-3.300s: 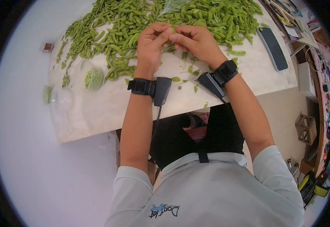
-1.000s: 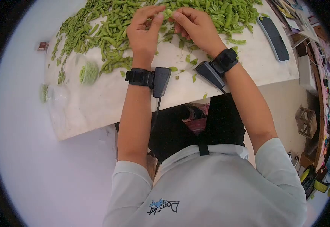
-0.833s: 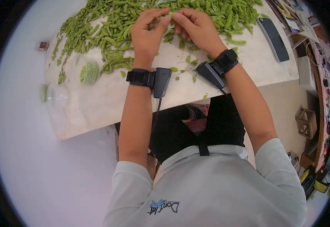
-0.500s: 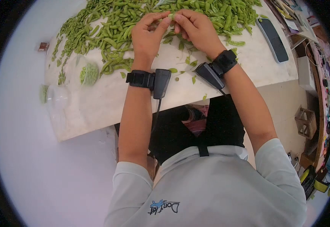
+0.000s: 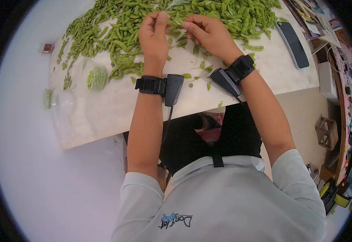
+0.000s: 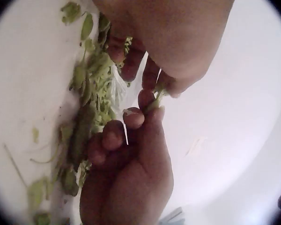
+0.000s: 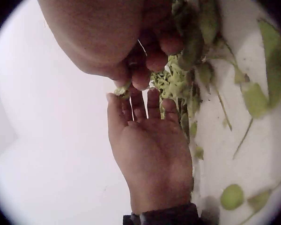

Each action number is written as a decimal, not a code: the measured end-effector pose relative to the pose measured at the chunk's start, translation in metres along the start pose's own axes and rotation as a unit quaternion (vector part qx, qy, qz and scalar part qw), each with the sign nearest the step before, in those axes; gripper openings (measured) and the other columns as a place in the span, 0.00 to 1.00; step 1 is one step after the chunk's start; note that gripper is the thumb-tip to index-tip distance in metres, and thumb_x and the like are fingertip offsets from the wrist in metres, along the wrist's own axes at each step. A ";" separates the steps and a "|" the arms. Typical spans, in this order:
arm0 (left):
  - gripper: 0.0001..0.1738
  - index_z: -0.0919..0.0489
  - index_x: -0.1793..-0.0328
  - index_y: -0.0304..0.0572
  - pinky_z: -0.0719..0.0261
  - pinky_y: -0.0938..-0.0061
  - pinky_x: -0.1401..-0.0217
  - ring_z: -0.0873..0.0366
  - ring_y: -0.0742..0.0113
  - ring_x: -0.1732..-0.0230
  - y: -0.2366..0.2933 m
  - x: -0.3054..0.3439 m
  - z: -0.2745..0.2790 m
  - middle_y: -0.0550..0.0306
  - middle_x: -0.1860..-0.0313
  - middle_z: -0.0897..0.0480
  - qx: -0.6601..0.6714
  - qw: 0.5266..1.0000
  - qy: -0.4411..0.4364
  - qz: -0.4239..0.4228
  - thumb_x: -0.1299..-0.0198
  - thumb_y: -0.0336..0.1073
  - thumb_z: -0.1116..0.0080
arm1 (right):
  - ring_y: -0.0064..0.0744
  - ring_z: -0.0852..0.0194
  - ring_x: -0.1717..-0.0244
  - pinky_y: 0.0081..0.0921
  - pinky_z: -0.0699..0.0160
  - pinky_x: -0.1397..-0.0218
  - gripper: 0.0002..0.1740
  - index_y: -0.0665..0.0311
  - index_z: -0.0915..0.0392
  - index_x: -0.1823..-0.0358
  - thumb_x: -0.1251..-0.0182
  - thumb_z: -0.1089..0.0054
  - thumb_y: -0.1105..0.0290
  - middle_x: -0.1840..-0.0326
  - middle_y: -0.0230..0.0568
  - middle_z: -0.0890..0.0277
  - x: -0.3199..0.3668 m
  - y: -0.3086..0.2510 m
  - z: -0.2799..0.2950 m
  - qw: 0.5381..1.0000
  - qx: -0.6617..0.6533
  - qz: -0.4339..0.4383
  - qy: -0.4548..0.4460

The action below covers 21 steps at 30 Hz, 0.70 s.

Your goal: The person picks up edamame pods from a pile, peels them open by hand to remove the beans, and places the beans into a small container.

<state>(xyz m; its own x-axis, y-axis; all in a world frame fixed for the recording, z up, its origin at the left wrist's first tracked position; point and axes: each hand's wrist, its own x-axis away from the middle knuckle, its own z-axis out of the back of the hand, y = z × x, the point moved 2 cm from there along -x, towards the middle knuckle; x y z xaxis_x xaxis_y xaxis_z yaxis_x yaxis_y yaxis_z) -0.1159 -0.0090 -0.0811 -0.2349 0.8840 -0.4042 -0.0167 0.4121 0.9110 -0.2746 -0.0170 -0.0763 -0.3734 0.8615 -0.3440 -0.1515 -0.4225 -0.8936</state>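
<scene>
A heap of green edamame pods (image 5: pixel 121 44) covers the far part of the white table. My right hand (image 5: pixel 216 38) pinches one edamame pod (image 5: pixel 178 21) between thumb and fingers over the heap's near edge. My left hand (image 5: pixel 153 40) is just left of it, its thumb raised and blurred in the head view. In the right wrist view the left hand (image 7: pixel 152 150) has its fingers extended, thumb tip right at the held pod (image 7: pixel 122 90). The left wrist view shows the pod's upper end (image 6: pixel 160 89) close under the left thumb; I cannot tell whether the left hand grips it.
Shelled green beans fill part of a clear container (image 5: pixel 97 78) on the left. Another clear plastic container (image 5: pixel 65 101) is near the table's left edge. A phone (image 5: pixel 292 44) lies at the right. Loose leaves (image 5: pixel 187 76) are scattered before the hands; a plastic bag (image 5: pixel 178 3) lies on the heap.
The hands were together at the pod half a second ago; now my left hand has drawn slightly left, away from my right, which keeps the pod. Earlier, both hands moved farther up over the heap.
</scene>
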 end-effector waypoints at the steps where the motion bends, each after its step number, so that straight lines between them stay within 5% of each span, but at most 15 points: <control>1: 0.12 0.23 0.57 0.38 0.26 0.79 0.63 0.24 0.74 0.65 0.000 -0.001 0.003 0.58 0.61 0.18 0.018 1.000 0.009 0.001 0.32 0.40 0.46 | 0.27 0.24 0.75 0.25 0.27 0.69 0.14 0.67 0.21 0.62 0.31 0.47 0.62 0.76 0.37 0.21 -0.001 -0.001 0.000 1.000 -0.001 -0.004 -0.002; 12: 0.11 0.24 0.52 0.35 0.25 0.79 0.64 0.25 0.73 0.66 0.043 0.001 0.026 0.53 0.60 0.18 0.063 0.994 0.077 -0.036 0.36 0.34 0.40 | 0.23 0.23 0.73 0.23 0.26 0.67 0.15 0.69 0.21 0.58 0.32 0.43 0.62 0.74 0.37 0.21 0.000 0.000 0.005 0.997 -0.055 -0.028 0.034; 15: 0.12 0.22 0.53 0.33 0.25 0.80 0.62 0.24 0.74 0.65 0.089 0.013 0.063 0.54 0.61 0.18 -0.175 0.973 0.115 -0.098 0.39 0.32 0.37 | 0.23 0.23 0.72 0.22 0.25 0.66 0.15 0.69 0.21 0.58 0.33 0.42 0.62 0.73 0.37 0.21 0.001 -0.001 0.006 0.997 -0.055 -0.028 0.041; 17: 0.12 0.20 0.56 0.36 0.27 0.82 0.61 0.25 0.75 0.66 0.106 0.013 0.106 0.57 0.60 0.18 -0.217 0.957 0.154 -0.116 0.44 0.32 0.33 | 0.23 0.22 0.72 0.22 0.25 0.65 0.16 0.69 0.21 0.57 0.33 0.42 0.61 0.73 0.37 0.21 0.001 0.001 0.006 0.998 -0.043 -0.009 0.048; 21: 0.13 0.18 0.54 0.41 0.27 0.78 0.59 0.25 0.72 0.62 0.123 0.011 0.158 0.59 0.57 0.18 -0.431 0.886 0.157 -0.063 0.46 0.35 0.33 | 0.22 0.24 0.73 0.22 0.26 0.67 0.16 0.69 0.20 0.58 0.32 0.44 0.61 0.75 0.35 0.22 0.002 -0.003 0.007 0.997 -0.056 -0.006 0.045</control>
<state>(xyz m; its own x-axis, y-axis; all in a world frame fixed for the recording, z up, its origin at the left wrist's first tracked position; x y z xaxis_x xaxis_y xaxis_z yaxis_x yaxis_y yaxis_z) 0.0328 0.0860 0.0133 -0.4357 0.6815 -0.5880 -0.7664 0.0616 0.6393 -0.2809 -0.0159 -0.0723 -0.2884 0.8900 -0.3531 -0.0506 -0.3824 -0.9226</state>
